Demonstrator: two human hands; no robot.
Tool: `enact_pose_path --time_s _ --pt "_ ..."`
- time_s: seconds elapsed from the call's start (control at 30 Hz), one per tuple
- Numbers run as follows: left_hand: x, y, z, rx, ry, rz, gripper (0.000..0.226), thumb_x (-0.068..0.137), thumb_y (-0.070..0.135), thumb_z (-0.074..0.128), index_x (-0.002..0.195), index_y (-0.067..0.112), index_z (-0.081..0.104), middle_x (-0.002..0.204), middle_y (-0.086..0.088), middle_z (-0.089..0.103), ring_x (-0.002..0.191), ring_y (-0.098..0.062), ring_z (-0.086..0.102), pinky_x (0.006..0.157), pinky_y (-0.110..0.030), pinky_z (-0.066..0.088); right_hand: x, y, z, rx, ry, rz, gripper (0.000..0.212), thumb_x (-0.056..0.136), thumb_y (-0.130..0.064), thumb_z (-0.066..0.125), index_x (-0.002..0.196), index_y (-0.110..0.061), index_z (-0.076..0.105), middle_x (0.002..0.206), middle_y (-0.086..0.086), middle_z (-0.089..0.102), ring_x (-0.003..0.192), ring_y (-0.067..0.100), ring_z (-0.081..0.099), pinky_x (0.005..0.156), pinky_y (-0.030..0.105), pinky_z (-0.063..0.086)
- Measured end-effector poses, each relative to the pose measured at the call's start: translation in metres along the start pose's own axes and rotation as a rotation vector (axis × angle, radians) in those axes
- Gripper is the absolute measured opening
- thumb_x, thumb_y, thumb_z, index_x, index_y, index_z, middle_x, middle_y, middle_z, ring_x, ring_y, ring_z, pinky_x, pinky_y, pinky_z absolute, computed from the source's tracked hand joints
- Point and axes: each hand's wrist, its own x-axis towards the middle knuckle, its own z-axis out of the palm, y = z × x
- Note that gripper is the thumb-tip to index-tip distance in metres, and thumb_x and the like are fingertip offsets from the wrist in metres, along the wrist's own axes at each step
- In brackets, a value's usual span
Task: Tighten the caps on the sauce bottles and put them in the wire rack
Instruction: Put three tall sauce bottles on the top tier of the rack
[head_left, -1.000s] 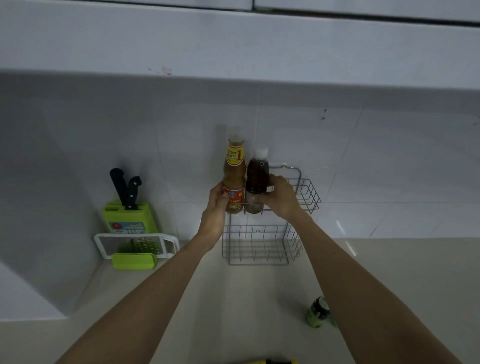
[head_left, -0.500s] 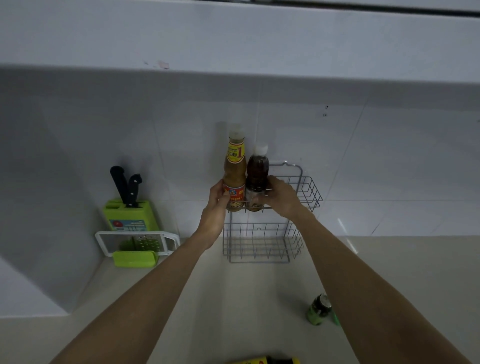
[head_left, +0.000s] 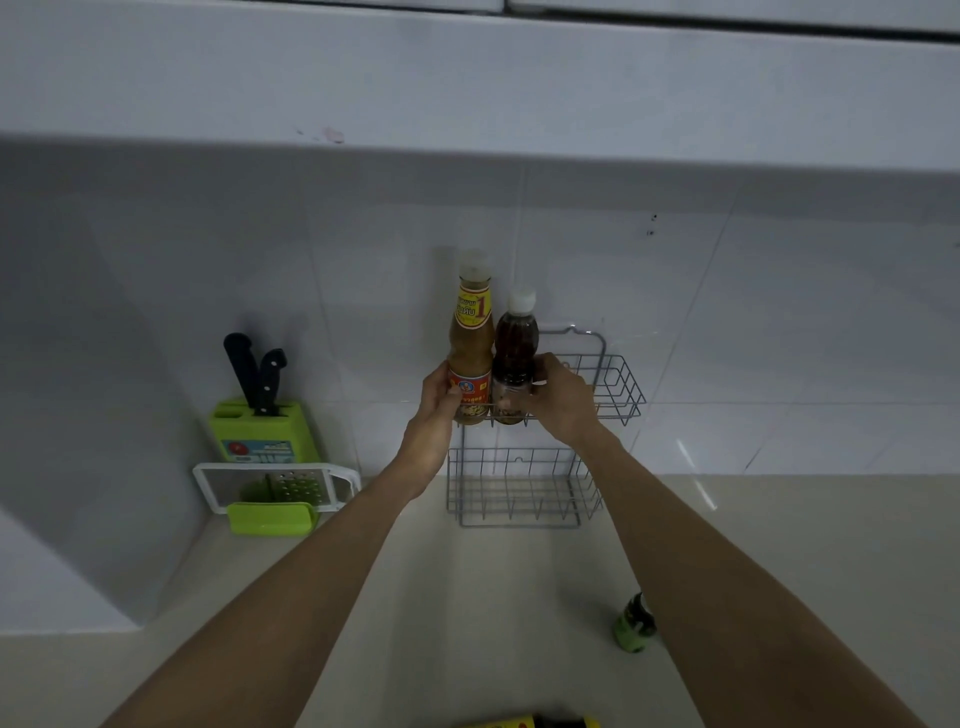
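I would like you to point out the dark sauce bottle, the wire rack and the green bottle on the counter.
dark sauce bottle (head_left: 515, 347): head view, on its dark upper body.
wire rack (head_left: 618, 384): head view, on the upper basket's right wires.
green bottle (head_left: 634, 626): head view, on its green body.

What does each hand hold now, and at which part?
The left hand holds the tan bottle at its lower label; the right hand holds the dark bottle at its lower body.
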Motion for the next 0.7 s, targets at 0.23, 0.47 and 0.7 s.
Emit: enact_pose_path --time_s 0.23,0.47,0.7 --pt "-0.005 0.006 0.003 0.005 -0.021 -0.012 0.049 0.103 0.039 0.029 0.150 0.038 0.014 0.138 0.014 0.036 0.129 -0.009 0.034 0.103 -0.030 0.024 -0.004 -0.005 -0.001 0.025 -0.031 -0.005 0.068 0.069 -0.037 0.084 0.123 -0.011 0.049 0.119 0.006 0.065 0.106 0.024 0.063 0.081 0.029 0.046" --pt "-0.038 -0.003 0.005 0.166 0.159 -0.107 0.049 0.100 0.043 0.036 0.144 0.022 0.035 0.148 -0.003 0.042 0.126 -0.019 0.043 0.097 -0.027 0.029 -0.056 -0.026 -0.003 0.206 0.215 -0.060 0.067 0.086 -0.024 0.071 0.139 -0.003 0.037 0.140 0.014 0.049 0.127 0.024 0.047 0.105 0.036 0.042" --pt "-0.110 -0.048 -0.009 0.457 -0.058 -0.189 0.030 0.094 0.016 0.051 0.121 0.017 0.064 0.132 -0.003 0.060 0.120 -0.018 0.054 0.103 -0.027 0.039 -0.178 0.017 0.048 0.072 0.023 0.046 0.036 0.088 -0.018 0.067 0.120 -0.011 0.054 0.121 0.007 0.060 0.108 0.021 0.058 0.091 0.035 0.050"
